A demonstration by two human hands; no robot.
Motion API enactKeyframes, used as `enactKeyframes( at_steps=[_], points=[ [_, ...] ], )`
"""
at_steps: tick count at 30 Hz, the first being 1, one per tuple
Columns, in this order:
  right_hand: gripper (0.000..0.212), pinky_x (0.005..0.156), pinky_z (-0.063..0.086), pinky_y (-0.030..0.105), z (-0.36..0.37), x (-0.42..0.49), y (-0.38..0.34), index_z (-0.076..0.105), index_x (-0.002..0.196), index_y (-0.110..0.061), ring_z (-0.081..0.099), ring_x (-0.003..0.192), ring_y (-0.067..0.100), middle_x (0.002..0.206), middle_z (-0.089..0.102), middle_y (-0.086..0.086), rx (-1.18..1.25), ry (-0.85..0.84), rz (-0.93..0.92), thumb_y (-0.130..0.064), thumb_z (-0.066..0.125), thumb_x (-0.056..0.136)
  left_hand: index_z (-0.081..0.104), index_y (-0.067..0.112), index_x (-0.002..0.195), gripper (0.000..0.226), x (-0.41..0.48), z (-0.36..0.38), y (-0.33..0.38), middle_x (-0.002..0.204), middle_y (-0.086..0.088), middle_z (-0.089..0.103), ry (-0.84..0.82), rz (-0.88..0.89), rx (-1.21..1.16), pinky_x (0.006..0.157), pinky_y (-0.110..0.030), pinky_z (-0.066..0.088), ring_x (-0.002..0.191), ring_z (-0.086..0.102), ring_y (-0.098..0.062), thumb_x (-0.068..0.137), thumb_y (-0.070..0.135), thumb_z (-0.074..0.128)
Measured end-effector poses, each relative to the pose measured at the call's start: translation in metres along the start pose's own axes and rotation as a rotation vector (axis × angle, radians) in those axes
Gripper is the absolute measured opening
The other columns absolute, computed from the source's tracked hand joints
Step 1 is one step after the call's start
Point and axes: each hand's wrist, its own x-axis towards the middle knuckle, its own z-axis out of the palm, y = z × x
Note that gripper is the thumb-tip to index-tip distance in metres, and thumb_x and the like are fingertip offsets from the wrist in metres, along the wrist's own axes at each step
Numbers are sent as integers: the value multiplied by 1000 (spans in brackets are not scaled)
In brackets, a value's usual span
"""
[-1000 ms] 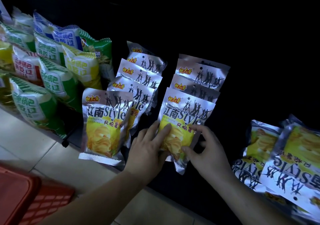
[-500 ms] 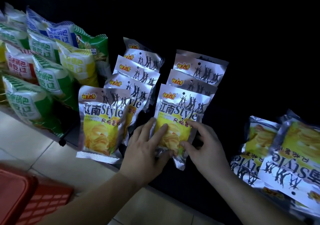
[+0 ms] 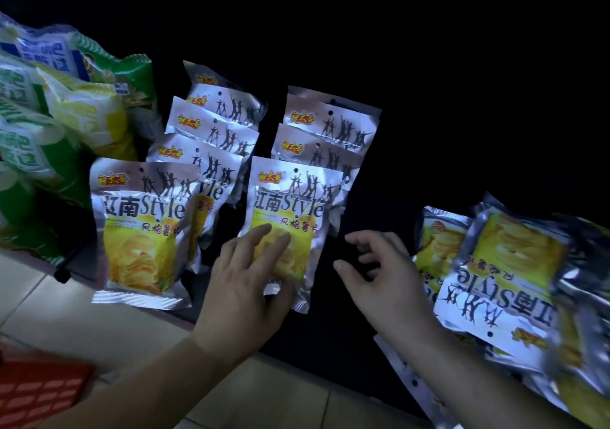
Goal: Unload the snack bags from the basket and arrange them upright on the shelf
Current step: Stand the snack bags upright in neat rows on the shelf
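Silver-and-yellow chip bags stand upright in two rows on the dark shelf (image 3: 330, 336). My left hand (image 3: 244, 293) rests with straight fingers on the lower part of the front bag of the right row (image 3: 290, 204). Beside it stands the front bag of the left row (image 3: 142, 224), untouched. My right hand (image 3: 386, 283) hovers just right of that right-row bag, fingers loosely curled, holding nothing. Further right, a loose pile of the same bags (image 3: 508, 283) lies upside down on the shelf. A corner of the red basket (image 3: 36, 392) shows at the bottom left.
Green, yellow and blue snack bags (image 3: 59, 125) fill the shelf section on the left. Pale floor tiles (image 3: 49, 313) lie below the shelf edge. The shelf's back is dark, and nothing can be made out there.
My right hand has let go of the front bag of the right row and moved right, toward the pile. My left hand stays on that bag. The view has shifted right.
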Motion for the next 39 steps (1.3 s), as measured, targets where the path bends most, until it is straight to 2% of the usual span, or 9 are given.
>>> enactKeyframes(
  at_steps=[5,8,12,16,22,25,29,34,39],
  points=[
    [22,77,50,26,-55,-23,20,61,113,-37,54,94,-1,110,49,-23,-153,-19,81,-42,68,93,65,29,128,42,6,26,67,127,14,58,-280,13,-274,92,-25,51,113,61,-5,88,41,66],
    [12,64,47,34,-87,-39,37,62,105,-38,55,83,12,103,49,-16,-414,89,94,-45,61,95,66,37,115,36,5,62,100,103,15,68,-492,-160,-405,81,-32,56,92,65,-2,81,48,63],
    [19,65,47,32,-113,-63,54,57,106,-44,58,83,16,109,54,-14,-573,-28,235,-57,50,95,55,30,84,22,-1,86,124,76,7,63,-478,-209,-337,61,-39,54,67,61,-9,79,46,70],
    [24,77,54,42,-128,-91,70,59,117,-43,61,97,14,108,57,-16,-428,-112,221,-55,53,97,48,39,81,22,-27,74,156,80,10,54,-428,-7,-340,57,-31,48,67,55,-9,88,45,68],
    [19,78,53,40,-134,-140,94,60,112,-45,59,90,9,100,55,-18,-415,-101,236,-53,53,97,47,41,107,46,-72,79,201,95,13,64,-754,36,-82,67,-26,49,86,61,-7,78,75,58],
    [23,81,52,34,-138,-162,106,60,115,-45,57,104,7,111,61,-20,-426,-110,256,-53,54,94,41,34,97,41,-77,89,209,82,7,60,-808,-42,-2,60,-30,46,73,58,-15,81,66,62],
    [18,85,52,36,-137,-179,115,64,107,-46,54,108,6,109,60,-22,-360,-108,278,-42,59,90,53,39,85,24,-89,98,204,80,14,63,-820,-244,-323,66,-36,55,71,61,-4,78,30,74],
    [27,97,45,37,-151,-161,97,56,92,-38,45,129,6,120,54,-24,-216,-82,112,-22,70,76,62,34,103,31,-46,55,205,96,12,69,-814,-108,-596,70,-28,56,82,68,-7,91,6,66],
    [38,69,43,28,-146,-134,63,50,81,-30,59,81,8,86,62,-20,164,-230,215,-1,74,77,57,43,115,43,22,3,200,89,5,72,-737,-21,-638,55,-29,50,66,66,-16,95,5,65]
  ],
)
